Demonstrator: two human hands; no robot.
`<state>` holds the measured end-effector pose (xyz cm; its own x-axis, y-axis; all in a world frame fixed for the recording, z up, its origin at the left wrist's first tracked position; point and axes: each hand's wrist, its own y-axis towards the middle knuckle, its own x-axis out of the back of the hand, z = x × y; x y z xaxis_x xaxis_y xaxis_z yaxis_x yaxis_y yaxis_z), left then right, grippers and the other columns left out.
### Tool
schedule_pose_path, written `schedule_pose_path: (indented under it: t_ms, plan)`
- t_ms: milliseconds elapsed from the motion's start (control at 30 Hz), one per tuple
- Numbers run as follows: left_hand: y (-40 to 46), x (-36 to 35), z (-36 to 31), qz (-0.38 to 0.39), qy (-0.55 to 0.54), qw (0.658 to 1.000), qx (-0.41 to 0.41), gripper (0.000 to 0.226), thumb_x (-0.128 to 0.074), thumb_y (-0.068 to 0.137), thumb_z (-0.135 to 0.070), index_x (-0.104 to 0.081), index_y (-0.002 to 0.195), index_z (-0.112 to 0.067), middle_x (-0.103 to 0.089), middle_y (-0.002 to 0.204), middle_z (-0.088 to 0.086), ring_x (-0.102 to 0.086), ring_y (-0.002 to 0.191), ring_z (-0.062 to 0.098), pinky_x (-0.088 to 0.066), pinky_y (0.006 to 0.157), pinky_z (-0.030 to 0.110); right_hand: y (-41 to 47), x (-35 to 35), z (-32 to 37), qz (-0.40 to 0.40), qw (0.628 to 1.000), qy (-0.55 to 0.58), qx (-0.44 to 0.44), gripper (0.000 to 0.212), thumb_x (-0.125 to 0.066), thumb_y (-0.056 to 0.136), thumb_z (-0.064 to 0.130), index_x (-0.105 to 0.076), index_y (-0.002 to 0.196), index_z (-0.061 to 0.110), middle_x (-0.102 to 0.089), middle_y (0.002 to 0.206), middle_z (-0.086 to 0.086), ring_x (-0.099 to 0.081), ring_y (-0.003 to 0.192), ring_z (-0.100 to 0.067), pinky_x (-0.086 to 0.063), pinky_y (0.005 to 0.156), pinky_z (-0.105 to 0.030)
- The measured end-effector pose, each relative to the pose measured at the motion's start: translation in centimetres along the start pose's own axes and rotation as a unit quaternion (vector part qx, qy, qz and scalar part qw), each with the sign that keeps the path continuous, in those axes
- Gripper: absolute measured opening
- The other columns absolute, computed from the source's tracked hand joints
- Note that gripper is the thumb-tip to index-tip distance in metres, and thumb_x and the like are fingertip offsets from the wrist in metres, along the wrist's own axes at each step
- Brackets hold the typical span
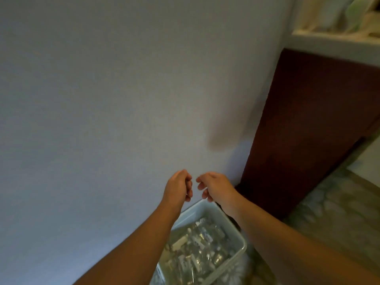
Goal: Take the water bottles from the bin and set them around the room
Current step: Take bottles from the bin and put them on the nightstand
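Head view: A pale translucent bin (236, 229) is seen low in frame, set on a patterned floor (329, 214) against a plain wall (102, 99). It is filled with clear water bottles (201, 249), lying jumbled; a count cannot be made. Left hand (178, 187) and right hand (213, 187) are held above the bin's far edge, near each other, fingers loosely curled, nothing held. A dark wooden cabinet (308, 124) is seen at right, under a white shelf (333, 44) with blurred items.

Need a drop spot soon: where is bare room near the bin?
Bare patterned floor lies right of the translucent plastic bin, below the dark wooden cabinet. The bin is crowded with clear water bottles.
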<state>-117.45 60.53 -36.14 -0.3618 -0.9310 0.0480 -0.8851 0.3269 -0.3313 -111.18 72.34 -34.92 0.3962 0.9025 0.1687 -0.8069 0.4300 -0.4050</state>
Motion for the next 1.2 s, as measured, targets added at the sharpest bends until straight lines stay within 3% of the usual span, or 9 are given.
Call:
schedule_pose_path:
  t_ms: [433, 567, 633, 733, 833, 900, 1000, 1100, 1200]
  plan:
    - [23.6, -0.3, 37.8, 0.046, 0.048, 0.991, 0.118, 0.021, -0.045, 0.094, -0.019, -0.058, 0.078, -0.014, -0.052, 0.046, -0.003, -0.046, 0.036, 0.014, -0.034, 0.040, 0.022, 25.7, -8.2, -35.1, -0.052, 0.991, 0.027, -0.124, 0.013, -0.057, 0.096, 0.013, -0.065, 0.086, 0.010, -0.060, 0.069, -0.004, -0.049, 0.039, -0.012, -0.036, 0.039, -0.019]
    - [28.6, -1.1, 48.6, 0.049, 0.088, 0.977, 0.186, 0.028, -0.045, 0.093, -0.012, -0.054, 0.067, -0.014, -0.048, 0.043, -0.002, -0.042, 0.038, 0.015, -0.032, 0.046, 0.023, 31.4, -9.6, -46.1, -0.046, 0.986, 0.021, -0.158, 0.019, -0.054, 0.096, 0.008, -0.061, 0.078, 0.008, -0.055, 0.065, -0.008, -0.045, 0.045, -0.017, -0.032, 0.045, -0.026]
    - [29.8, -1.3, 52.8, 0.084, 0.177, 0.966, 0.171, 0.027, -0.045, 0.095, -0.007, -0.055, 0.071, -0.015, -0.054, 0.058, 0.002, -0.048, 0.050, 0.016, -0.037, 0.050, 0.025, 33.7, -9.8, -50.3, -0.034, 0.985, -0.077, -0.154, 0.016, -0.053, 0.098, 0.012, -0.064, 0.087, 0.009, -0.063, 0.078, -0.009, -0.054, 0.061, -0.019, -0.045, 0.057, -0.030]
    - [30.8, -1.5, 56.9, 0.241, 0.399, 0.884, 0.006, 0.014, -0.060, 0.090, -0.010, -0.064, 0.100, -0.019, -0.063, 0.103, 0.006, -0.060, 0.091, 0.019, -0.046, 0.073, 0.026, 36.3, -9.4, -54.2, -0.014, 0.951, -0.302, -0.058, 0.027, -0.066, 0.092, 0.020, -0.063, 0.118, 0.017, -0.066, 0.117, -0.006, -0.062, 0.104, -0.020, -0.054, 0.091, -0.037]
    - [31.4, -2.2, 59.1, 0.359, 0.503, 0.782, -0.082, 0.052, -0.074, 0.082, -0.032, -0.058, 0.131, -0.021, -0.054, 0.136, 0.006, -0.052, 0.121, 0.022, -0.043, 0.098, 0.029, 38.3, -9.3, -55.2, 0.061, 0.891, -0.451, -0.002, 0.076, -0.073, 0.085, 0.036, -0.037, 0.151, 0.025, -0.039, 0.154, -0.004, -0.034, 0.143, -0.027, -0.033, 0.117, -0.047]
    - [31.5, -2.7, 60.4, 0.356, 0.567, 0.737, -0.095, 0.074, -0.074, 0.079, -0.047, -0.045, 0.144, -0.027, -0.042, 0.151, 0.004, -0.039, 0.137, 0.025, -0.029, 0.115, 0.042, 39.4, -9.6, -54.9, 0.100, 0.829, -0.549, -0.002, 0.077, -0.068, 0.088, 0.044, -0.032, 0.154, 0.026, -0.031, 0.160, -0.003, -0.023, 0.148, -0.029, -0.025, 0.120, -0.051]
    - [30.4, -2.9, 62.0, 0.322, 0.669, 0.653, -0.151, 0.081, -0.072, 0.078, -0.052, -0.040, 0.149, -0.028, -0.032, 0.155, 0.009, -0.022, 0.145, 0.029, -0.002, 0.121, 0.058, 39.8, -10.3, -53.1, 0.144, 0.767, -0.626, 0.010, 0.056, -0.066, 0.089, 0.039, -0.050, 0.139, 0.020, -0.051, 0.145, -0.009, -0.043, 0.136, -0.031, -0.039, 0.111, -0.046]
    - [29.6, -2.6, 62.3, 0.290, 0.694, 0.647, -0.129, 0.068, -0.073, 0.080, -0.044, -0.052, 0.141, -0.022, -0.035, 0.149, 0.014, -0.028, 0.141, 0.035, -0.015, 0.119, 0.051, 39.7, -10.6, -51.5, 0.183, 0.746, -0.641, 0.014, 0.048, -0.074, 0.082, 0.032, -0.060, 0.127, 0.020, -0.063, 0.129, -0.008, -0.061, 0.117, -0.028, -0.050, 0.099, -0.041]
    - [29.5, -2.1, 62.3, 0.297, 0.680, 0.667, -0.066, 0.059, -0.072, 0.083, -0.032, -0.051, 0.138, -0.020, -0.044, 0.145, 0.013, -0.040, 0.135, 0.033, -0.029, 0.113, 0.046, 39.2, -9.9, -50.2, 0.226, 0.746, -0.626, -0.019, 0.079, -0.082, 0.076, 0.035, -0.045, 0.144, 0.019, -0.048, 0.145, -0.012, -0.049, 0.132, -0.034, -0.047, 0.107, -0.044]
